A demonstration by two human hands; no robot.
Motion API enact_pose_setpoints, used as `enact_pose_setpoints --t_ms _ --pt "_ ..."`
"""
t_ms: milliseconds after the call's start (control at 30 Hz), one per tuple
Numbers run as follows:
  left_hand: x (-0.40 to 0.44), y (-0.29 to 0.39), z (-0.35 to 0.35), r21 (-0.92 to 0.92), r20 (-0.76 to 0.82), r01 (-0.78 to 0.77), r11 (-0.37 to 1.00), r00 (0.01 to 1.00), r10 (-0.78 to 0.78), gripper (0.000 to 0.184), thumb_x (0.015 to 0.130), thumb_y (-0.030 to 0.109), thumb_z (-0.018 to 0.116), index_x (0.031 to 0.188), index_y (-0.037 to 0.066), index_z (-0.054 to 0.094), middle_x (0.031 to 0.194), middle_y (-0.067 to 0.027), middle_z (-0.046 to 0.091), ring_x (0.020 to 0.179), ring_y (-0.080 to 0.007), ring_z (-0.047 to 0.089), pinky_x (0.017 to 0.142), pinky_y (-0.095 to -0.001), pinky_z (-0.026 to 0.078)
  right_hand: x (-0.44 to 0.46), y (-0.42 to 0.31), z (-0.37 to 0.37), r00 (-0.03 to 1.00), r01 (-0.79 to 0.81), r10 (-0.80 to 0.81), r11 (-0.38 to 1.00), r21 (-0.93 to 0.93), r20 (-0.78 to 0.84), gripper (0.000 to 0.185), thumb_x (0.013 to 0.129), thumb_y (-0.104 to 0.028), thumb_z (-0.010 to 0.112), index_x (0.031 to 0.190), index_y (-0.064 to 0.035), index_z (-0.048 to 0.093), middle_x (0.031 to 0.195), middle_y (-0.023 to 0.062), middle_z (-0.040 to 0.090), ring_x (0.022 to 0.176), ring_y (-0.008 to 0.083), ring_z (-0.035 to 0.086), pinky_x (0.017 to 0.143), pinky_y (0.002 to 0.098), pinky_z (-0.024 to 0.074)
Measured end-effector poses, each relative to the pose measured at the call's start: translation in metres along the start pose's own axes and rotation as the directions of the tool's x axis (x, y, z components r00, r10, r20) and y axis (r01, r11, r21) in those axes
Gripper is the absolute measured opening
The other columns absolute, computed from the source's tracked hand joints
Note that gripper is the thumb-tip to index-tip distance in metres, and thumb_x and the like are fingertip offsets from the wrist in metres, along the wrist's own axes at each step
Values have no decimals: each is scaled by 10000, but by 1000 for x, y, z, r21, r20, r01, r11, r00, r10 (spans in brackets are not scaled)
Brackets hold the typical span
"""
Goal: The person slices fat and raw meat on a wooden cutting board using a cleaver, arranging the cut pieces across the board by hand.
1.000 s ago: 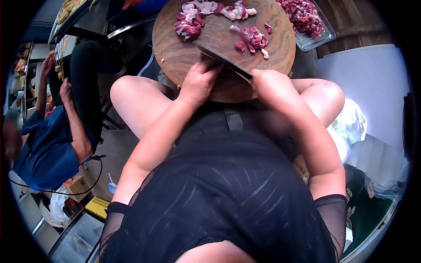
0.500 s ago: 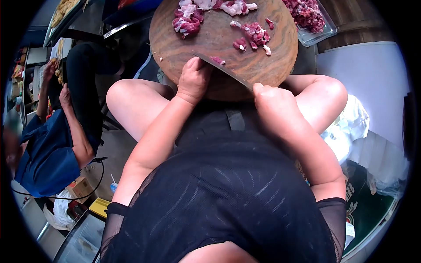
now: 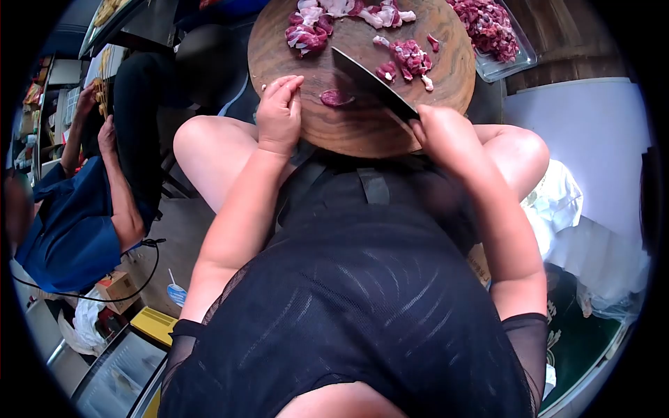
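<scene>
My right hand (image 3: 446, 136) grips a knife (image 3: 373, 85) by its handle, the dark blade slanting up and left over the round wooden chopping board (image 3: 376, 139). Just left of the blade, a slice of red meat (image 3: 336, 97) lies flat on the wood. My left hand (image 3: 280, 115) is at the board's left edge, apart from that slice, its fingers curled and pressed together; whatever may be between them is hidden. Small cut pieces of meat (image 3: 412, 58) sit beyond the blade. Larger chunks of meat with white fat (image 3: 306, 33) lie along the far side.
A clear plastic tray (image 3: 519, 64) heaped with chopped meat (image 3: 488, 31) stands at the board's far right. Over on the left a seated person in a blue top (image 3: 77, 223) handles thin skewers (image 3: 103, 83). My bent knees flank the board.
My left hand has moved left, away from the meat slice, which now lies uncovered. The knife has been raised and swung right, with its tip pointing farther from me.
</scene>
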State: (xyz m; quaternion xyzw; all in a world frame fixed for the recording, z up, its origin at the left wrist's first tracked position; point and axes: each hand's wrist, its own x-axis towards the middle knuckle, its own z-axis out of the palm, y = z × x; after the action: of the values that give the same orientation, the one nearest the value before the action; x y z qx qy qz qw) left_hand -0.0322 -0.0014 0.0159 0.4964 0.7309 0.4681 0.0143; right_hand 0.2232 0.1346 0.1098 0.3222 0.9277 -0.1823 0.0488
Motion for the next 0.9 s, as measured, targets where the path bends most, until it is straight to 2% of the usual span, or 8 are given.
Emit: enact_pose_setpoints --t_ms 33,167,233,467,533,633,733,900 --pt "0 0 2 -3 -8 5 1000 1000 -5 239 835 -1 636 1060 48 701 1096 -124 665 1014 -313 637 895 -375 521 -10 -1 9 994 -31 29 999 -18 -109 168 910 -161 530 857 -19 602 761 212 661 756 413 659 690 518 524" --pt "-4 2 15 102 219 -358 928 918 330 174 816 44 672 986 64 704 1010 -113 658 959 -305 631 837 -387 523 -33 -14 13 982 49 -42 998 31 -182 132 902 -146 533 847 -34 574 743 183 659 708 376 664 622 491 525" --pt "-6 -1 20 178 316 -400 899 889 333 149 832 73 662 977 62 690 970 -113 647 924 -312 625 801 -406 519 -35 -21 14 984 75 -76 997 -9 -162 101 889 -125 540 834 -48 577 730 156 660 689 341 675 595 456 536" --pt "-13 -2 26 181 231 -305 935 937 261 148 797 70 640 936 67 694 950 -109 640 896 -307 619 784 -412 516 -23 -35 -4 995 97 -98 986 -136 1 82 852 -63 517 816 -44 588 741 163 673 710 335 697 602 444 556" --pt "-14 -2 25 238 263 -408 881 900 346 186 763 68 632 937 67 699 977 -101 646 911 -304 618 800 -408 516 -20 -34 -10 990 104 -102 994 -16 94 120 848 -58 502 806 -11 604 770 202 677 751 373 693 642 469 558" --pt "-10 3 25 194 237 -407 893 902 360 205 760 69 619 947 77 705 992 -93 647 930 -298 611 824 -398 514 -9 -32 -22 982 122 -137 986 117 131 167 833 -62 504 818 25 645 811 249 676 798 413 683 701 491 553" --pt "-7 2 23 222 252 -475 851 871 421 200 771 69 614 940 98 715 984 -90 644 938 -290 603 840 -387 511 20 -31 -1 976 89 -120 981 171 182 119 831 -58 536 778 9 621 780 237 655 809 426 656 710 487 517" --pt "-1 3 20 221 322 -435 873 877 356 129 814 91 614 910 107 699 962 -102 648 923 -301 607 834 -400 510 60 -43 7 974 180 -201 967 180 104 212 865 -117 509 867 24 668 842 245 676 818 418 667 741 492 527"
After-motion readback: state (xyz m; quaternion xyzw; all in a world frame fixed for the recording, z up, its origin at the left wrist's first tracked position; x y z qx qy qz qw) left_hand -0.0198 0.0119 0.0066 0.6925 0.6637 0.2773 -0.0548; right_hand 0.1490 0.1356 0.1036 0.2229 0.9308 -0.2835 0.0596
